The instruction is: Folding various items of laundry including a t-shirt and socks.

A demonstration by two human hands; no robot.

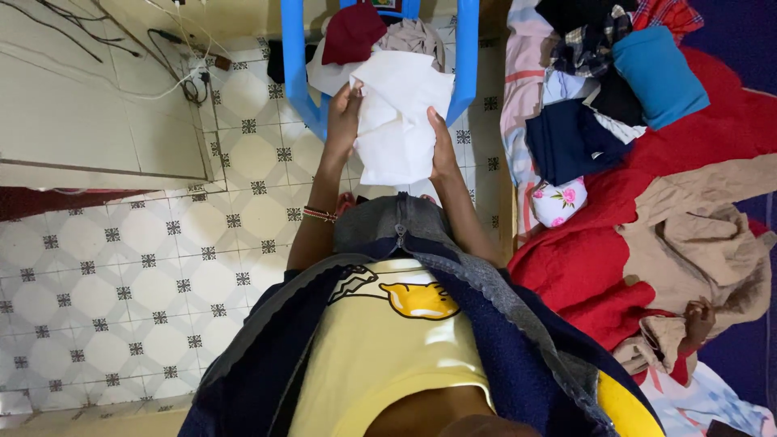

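I hold a white cloth (396, 117) up in front of me with both hands. My left hand (343, 121) grips its left edge, and a beaded bracelet sits on that wrist. My right hand (442, 146) grips the right edge lower down. The cloth hangs crumpled between them, above a blue plastic chair (296, 73). On the chair seat lie a dark red garment (352, 32) and a beige garment (414, 36), partly hidden behind the white cloth.
To the right is a bed with a red blanket (583, 259), a pile of folded clothes (599, 89), a blue cloth (657, 74) and a tan garment (696, 235). Cables and a plug (194, 85) lie at upper left on the patterned tile floor (146, 275).
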